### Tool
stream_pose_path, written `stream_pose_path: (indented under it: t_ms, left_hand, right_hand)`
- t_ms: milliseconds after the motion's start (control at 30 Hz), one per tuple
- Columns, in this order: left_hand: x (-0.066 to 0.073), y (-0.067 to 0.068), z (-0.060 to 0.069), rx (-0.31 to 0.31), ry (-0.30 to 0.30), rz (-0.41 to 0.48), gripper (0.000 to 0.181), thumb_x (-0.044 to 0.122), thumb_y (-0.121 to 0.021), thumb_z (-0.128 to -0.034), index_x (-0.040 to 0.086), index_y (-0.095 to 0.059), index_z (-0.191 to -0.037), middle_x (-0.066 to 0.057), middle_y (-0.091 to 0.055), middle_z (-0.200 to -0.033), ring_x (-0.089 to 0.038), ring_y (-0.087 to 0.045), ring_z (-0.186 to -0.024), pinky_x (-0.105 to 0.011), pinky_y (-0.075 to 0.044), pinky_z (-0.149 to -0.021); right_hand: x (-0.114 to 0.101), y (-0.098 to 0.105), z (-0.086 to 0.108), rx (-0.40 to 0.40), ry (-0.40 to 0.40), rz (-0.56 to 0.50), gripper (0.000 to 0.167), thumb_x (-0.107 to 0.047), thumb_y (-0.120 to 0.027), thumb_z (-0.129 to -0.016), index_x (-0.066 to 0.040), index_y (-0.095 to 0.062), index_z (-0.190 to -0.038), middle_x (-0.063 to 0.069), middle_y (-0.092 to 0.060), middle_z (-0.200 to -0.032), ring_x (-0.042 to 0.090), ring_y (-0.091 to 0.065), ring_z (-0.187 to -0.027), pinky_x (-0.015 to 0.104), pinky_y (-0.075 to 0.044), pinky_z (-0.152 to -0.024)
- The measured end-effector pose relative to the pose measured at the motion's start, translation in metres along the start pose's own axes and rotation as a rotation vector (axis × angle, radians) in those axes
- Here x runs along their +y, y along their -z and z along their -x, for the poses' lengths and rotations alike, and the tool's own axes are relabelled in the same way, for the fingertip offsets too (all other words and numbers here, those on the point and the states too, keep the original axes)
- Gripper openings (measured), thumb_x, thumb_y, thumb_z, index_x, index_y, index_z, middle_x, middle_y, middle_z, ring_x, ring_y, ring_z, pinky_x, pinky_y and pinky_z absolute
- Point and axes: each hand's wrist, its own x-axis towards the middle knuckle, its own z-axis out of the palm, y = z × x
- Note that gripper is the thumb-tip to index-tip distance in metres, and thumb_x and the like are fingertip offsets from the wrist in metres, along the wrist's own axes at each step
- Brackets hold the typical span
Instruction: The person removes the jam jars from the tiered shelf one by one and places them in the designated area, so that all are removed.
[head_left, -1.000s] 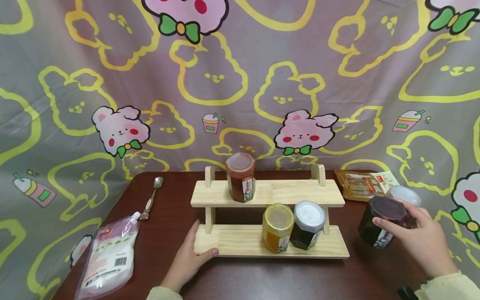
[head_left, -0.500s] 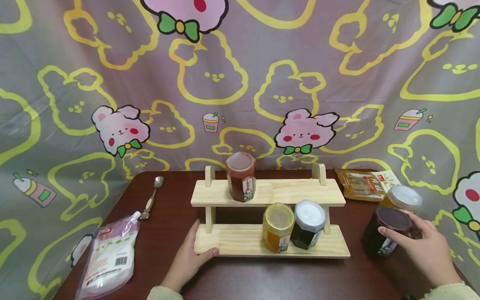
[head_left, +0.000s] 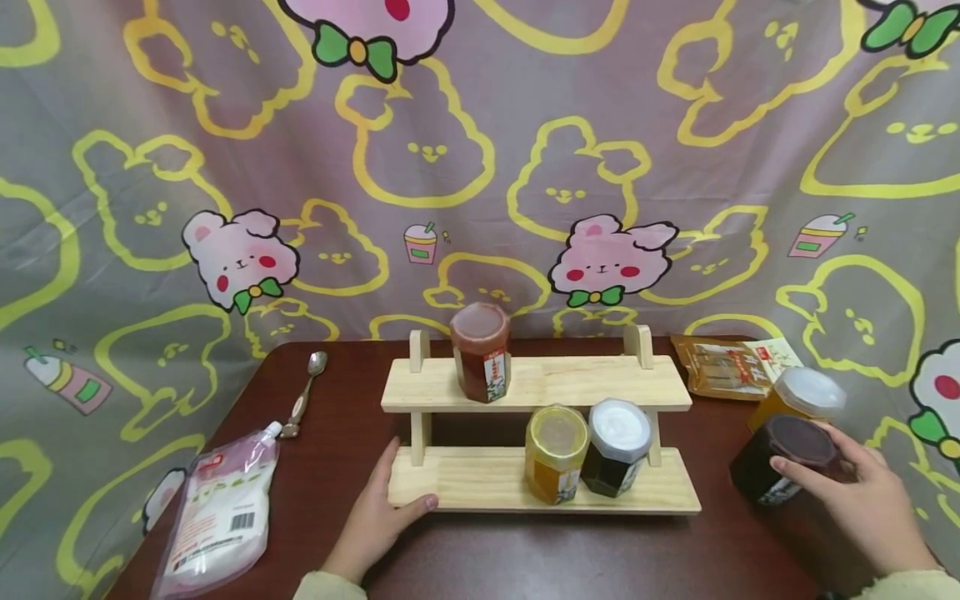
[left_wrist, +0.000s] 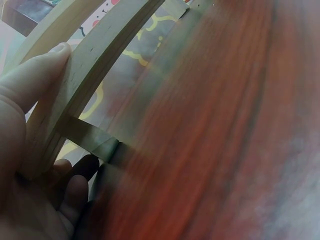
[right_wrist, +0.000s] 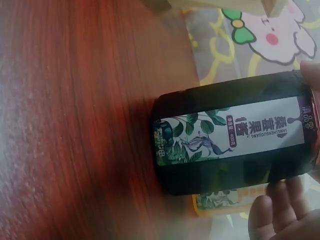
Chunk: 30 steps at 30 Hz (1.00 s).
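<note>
A dark jar [head_left: 783,462] with a dark lid is gripped near its top by my right hand [head_left: 862,492], at the right of the table; its label shows in the right wrist view [right_wrist: 235,132]. Just behind it stands an orange jar with a white lid [head_left: 810,392]. My left hand [head_left: 378,517] grips the left end of the lower board of a two-tier wooden shelf [head_left: 480,483], thumb on top in the left wrist view. A red jar [head_left: 482,354] stands on the upper board. On the lower board are a yellow jar [head_left: 557,454] and a dark jar with a white lid [head_left: 617,446].
At the left of the table lie a white spouted pouch [head_left: 221,517] and a spoon [head_left: 303,396]. A brown packet [head_left: 723,367] lies at the back right. Behind the table hangs a patterned curtain [head_left: 480,167].
My right hand has moved the dark jar slightly right and down in the head view, and more of the orange jar shows behind it. My left hand has stayed on the shelf.
</note>
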Motion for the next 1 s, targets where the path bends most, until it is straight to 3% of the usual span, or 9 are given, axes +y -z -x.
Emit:
stream_pose_path:
  t_ms: [100,167,267,300,467,633,767,867,1000]
  left_hand:
    - [0.0,0.001,0.0,0.002,0.001,-0.002,0.108,0.039,-0.087,-0.078,0.006,-0.022,-0.159,-0.027,-0.029,-0.159,-0.045,-0.032,-0.143,-0.064,-0.028,-0.112]
    - [-0.001,0.001,0.0,0.004,0.008,0.001,0.109,0.039,-0.087,-0.0777,0.006,-0.022,-0.159,-0.026,-0.029,-0.159,-0.044,-0.031,-0.143,-0.063,-0.027,-0.113]
    - [-0.002,0.0,0.001,0.008,0.005,-0.001,0.109,0.039,-0.087,-0.0772,0.005,-0.023,-0.158,-0.027,-0.029,-0.158,-0.045,-0.032,-0.143,-0.064,-0.028,-0.112]
    - [-0.003,0.0,0.0,0.009,0.006,0.0,0.11,0.039,-0.087,-0.0769,0.005,-0.023,-0.158,-0.027,-0.029,-0.158,-0.045,-0.031,-0.143,-0.064,-0.028,-0.112]
    - [-0.005,-0.002,0.001,0.012,0.01,-0.003,0.11,0.04,-0.087,-0.0767,0.006,-0.023,-0.158,-0.026,-0.03,-0.159,-0.044,-0.032,-0.143,-0.063,-0.028,-0.112]
    - [-0.005,-0.002,0.002,0.012,-0.003,-0.007,0.109,0.04,-0.087,-0.0767,0.005,-0.024,-0.158,-0.026,-0.032,-0.157,-0.044,-0.034,-0.142,-0.063,-0.03,-0.111]
    - [-0.004,-0.003,0.002,0.017,-0.016,-0.015,0.108,0.04,-0.087,-0.0768,0.005,-0.024,-0.158,-0.027,-0.033,-0.157,-0.044,-0.035,-0.141,-0.063,-0.03,-0.111]
    - [-0.005,-0.002,0.001,0.026,-0.007,-0.022,0.109,0.04,-0.087,-0.0764,0.007,-0.024,-0.158,-0.026,-0.033,-0.157,-0.043,-0.035,-0.141,-0.062,-0.03,-0.112]
    - [-0.003,-0.001,-0.002,0.02,-0.005,-0.027,0.109,0.041,-0.087,-0.0766,0.007,-0.024,-0.159,-0.025,-0.033,-0.158,-0.042,-0.035,-0.142,-0.062,-0.03,-0.112]
  right_hand:
    - [0.007,-0.007,-0.001,0.0,0.062,-0.088,0.091,-0.04,-0.08,-0.086,0.002,-0.034,-0.152,0.019,-0.049,-0.12,0.005,-0.053,-0.097,0.019,-0.039,-0.064]
    - [0.011,-0.012,-0.002,-0.005,0.096,-0.168,0.09,-0.032,-0.081,-0.086,0.003,-0.031,-0.153,0.003,-0.055,-0.115,-0.015,-0.048,-0.086,0.011,-0.043,-0.062]
    - [0.018,-0.021,-0.004,-0.027,0.131,-0.231,0.083,-0.025,-0.081,-0.087,0.003,-0.033,-0.148,-0.013,-0.055,-0.106,-0.018,-0.051,-0.083,0.008,-0.046,-0.065]
    - [0.018,-0.023,-0.004,-0.035,0.118,-0.221,0.082,-0.027,-0.081,-0.087,0.003,-0.033,-0.147,-0.007,-0.055,-0.109,-0.019,-0.048,-0.085,0.007,-0.044,-0.066]
    - [0.021,-0.034,-0.004,-0.068,0.027,-0.21,0.083,-0.034,-0.082,-0.085,0.0,-0.034,-0.145,0.015,-0.05,-0.124,-0.013,-0.042,-0.09,0.008,-0.035,-0.068]
    - [0.022,-0.045,-0.001,-0.019,-0.123,-0.261,0.092,-0.034,-0.084,-0.083,0.0,-0.03,-0.149,0.018,-0.047,-0.128,-0.004,-0.046,-0.093,0.009,-0.039,-0.072]
    - [0.021,-0.05,0.003,0.019,-0.251,-0.264,0.102,-0.042,-0.081,-0.084,0.003,-0.022,-0.155,0.028,-0.04,-0.143,0.029,-0.05,-0.117,0.034,-0.046,-0.101]
    - [0.021,-0.049,0.004,0.022,-0.312,-0.242,0.108,-0.049,-0.077,-0.085,0.003,-0.016,-0.157,0.034,-0.031,-0.152,0.049,-0.035,-0.133,0.063,-0.031,-0.109]
    - [0.023,-0.045,0.003,0.048,-0.323,-0.207,0.103,-0.048,-0.077,-0.085,0.001,-0.021,-0.157,0.033,-0.034,-0.151,0.05,-0.037,-0.133,0.065,-0.032,-0.107]
